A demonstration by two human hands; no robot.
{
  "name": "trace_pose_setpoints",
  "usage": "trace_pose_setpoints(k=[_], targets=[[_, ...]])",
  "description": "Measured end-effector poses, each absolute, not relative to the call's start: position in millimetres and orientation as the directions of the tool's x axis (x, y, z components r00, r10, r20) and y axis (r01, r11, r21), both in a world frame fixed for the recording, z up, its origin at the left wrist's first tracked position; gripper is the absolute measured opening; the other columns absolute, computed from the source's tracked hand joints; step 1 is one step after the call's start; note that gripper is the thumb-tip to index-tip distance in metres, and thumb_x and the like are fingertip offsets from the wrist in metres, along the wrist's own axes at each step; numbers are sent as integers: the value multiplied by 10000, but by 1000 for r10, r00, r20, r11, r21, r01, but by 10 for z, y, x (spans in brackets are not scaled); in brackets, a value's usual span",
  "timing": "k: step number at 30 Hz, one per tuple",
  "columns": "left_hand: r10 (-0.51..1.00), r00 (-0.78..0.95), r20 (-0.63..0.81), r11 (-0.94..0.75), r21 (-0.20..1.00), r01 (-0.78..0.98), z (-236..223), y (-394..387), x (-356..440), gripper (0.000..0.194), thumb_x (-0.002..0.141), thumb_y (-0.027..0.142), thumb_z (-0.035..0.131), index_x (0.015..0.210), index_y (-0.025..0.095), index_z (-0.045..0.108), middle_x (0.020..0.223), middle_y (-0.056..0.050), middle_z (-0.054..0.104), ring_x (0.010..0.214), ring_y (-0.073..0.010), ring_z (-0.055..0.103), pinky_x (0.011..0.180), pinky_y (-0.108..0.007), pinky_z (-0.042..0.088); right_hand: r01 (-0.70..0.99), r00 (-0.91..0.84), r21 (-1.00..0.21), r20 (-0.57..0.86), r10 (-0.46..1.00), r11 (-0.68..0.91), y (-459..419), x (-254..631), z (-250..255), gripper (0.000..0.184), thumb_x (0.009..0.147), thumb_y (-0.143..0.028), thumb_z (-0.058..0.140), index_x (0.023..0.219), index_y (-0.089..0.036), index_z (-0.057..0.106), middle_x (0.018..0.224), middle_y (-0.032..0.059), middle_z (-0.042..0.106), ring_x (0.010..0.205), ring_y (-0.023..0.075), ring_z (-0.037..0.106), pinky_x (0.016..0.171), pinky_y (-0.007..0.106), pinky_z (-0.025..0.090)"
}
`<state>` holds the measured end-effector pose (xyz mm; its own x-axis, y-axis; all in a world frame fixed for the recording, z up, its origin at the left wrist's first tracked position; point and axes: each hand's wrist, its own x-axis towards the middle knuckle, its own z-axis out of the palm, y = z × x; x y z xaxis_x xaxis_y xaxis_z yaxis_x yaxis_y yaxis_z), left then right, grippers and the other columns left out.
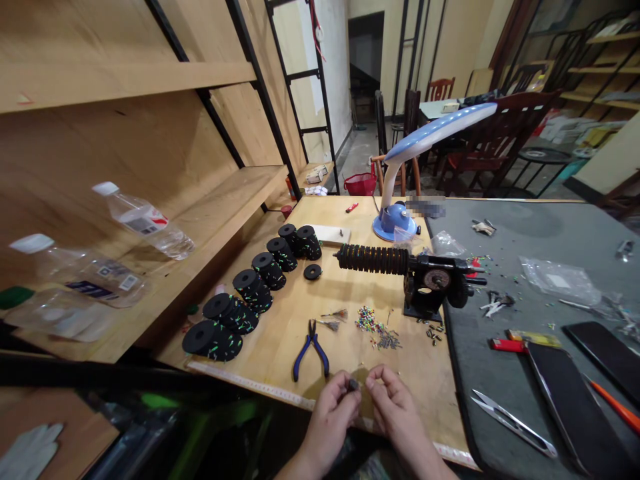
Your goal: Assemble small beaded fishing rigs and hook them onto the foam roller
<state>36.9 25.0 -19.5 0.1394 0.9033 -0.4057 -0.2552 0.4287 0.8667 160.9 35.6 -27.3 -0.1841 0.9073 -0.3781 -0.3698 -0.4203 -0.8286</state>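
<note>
At the table's near edge my left hand (334,405) is closed on a small dark piece (353,385), its kind not clear. Just beside it, thumb and fingertips of my right hand (393,399) are pinched together; whatever they hold is too small to make out. Beyond my hands lie blue-handled pliers (312,349), jaws pointing away. Farther right are a pile of multicoloured beads (367,319), small grey metal pieces (388,339) and a few short metal cylinders (434,333). Two little bundles of thin strands (330,325) rest near the pliers' tips.
Stacked black discs (253,291) with green bits line the left side. A black winding device (425,280) carries a ribbed roll; a blue lamp (395,222) stands behind. On the grey mat (465,373) lie thread snips (513,421) and phones (565,393). Bottles (150,223) occupy the left shelf.
</note>
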Motion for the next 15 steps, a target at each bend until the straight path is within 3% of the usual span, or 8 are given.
trace_pose_setpoints(k=[5, 10, 15], targets=[[944, 36, -329, 331, 938, -106, -166, 275, 370, 199, 724, 288, 691, 687, 160, 542, 637, 25, 511, 624, -124, 449, 600, -224, 369, -322, -226, -854, -351, 909, -409, 338, 1604, -270, 554, 653, -733, 643, 740, -230, 428, 379, -159, 264, 320, 29, 158, 326, 147, 121], [945, 70, -319, 323, 946, -39, -91, 322, 354, 214, 726, 334, 694, 715, 150, 585, 642, 5, 550, 619, -146, 488, 608, -245, 386, -256, -263, -886, -320, 910, -386, 348, 1663, -286, 516, 708, -705, 610, 810, -225, 451, 408, -156, 298, 333, 40, 178, 334, 154, 141], [968, 84, -238, 241, 970, -21, -4, 394, 260, 171, 801, 329, 629, 789, 164, 587, 734, -4, 566, 739, -164, 529, 697, -249, 412, -51, -342, -937, -308, 888, -345, 393, 1737, -155, 378, 765, -563, 601, 719, -213, 466, 457, -126, 316, 377, 57, 241, 371, 178, 186]])
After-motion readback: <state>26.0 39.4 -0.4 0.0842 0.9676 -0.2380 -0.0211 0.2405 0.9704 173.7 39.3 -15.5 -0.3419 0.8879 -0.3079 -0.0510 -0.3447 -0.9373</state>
